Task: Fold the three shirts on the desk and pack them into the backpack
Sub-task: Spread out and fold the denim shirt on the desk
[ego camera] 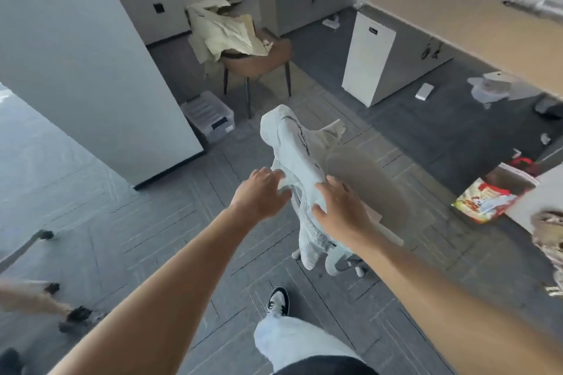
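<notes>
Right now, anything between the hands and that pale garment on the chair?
No. The left hand and right hand already touch the pale garment draped over the chair. No backpack is visible, so that path can't be judged.

Both arms bare, no sleeves showing. Baggy light-wash jeans (pixel 292 341), and just above them a black-and-white sneaker (pixel 277 301).
</notes>
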Demonstrator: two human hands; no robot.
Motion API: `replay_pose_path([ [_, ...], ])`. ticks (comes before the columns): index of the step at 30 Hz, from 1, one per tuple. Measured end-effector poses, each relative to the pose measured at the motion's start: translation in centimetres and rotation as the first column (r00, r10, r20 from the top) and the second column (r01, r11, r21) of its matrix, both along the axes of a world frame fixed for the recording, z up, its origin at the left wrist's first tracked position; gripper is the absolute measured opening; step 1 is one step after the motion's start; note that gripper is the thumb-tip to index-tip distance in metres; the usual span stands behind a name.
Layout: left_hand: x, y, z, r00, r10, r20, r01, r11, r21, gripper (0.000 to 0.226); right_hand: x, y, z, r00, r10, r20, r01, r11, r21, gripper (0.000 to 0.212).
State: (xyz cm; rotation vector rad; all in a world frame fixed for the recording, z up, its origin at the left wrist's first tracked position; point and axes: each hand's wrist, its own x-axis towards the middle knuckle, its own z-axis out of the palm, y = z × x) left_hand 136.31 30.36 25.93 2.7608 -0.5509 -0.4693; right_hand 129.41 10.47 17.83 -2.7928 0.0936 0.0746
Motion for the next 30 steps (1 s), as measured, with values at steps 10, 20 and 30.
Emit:
replay_pose_path([
  [10,14.4,-1.3,-3.0,0.844,-0.524,0.114,0.521,0.852,0.055,0.059,1.6,4.9,-1.3,0.916,-0.345,0.205,0.339,0.939,0.066,0.03],
  [20,20.4,-4.6,-7.5,0.498,-0.838,0.221,0.866,0.496,-0.071,0.031,3.0,8.7,-1.3,0.656,-0.713,0.25,0.722,0.689,0.071,0.03],
  [30,23.6,-5.0,-8.7,0.381,-0.871,0.31,0.916,0.31,-0.255,0.024,4.1,7.7,-1.6,0.558,-0.779,0.285,0.8,0.596,0.062,0.029],
])
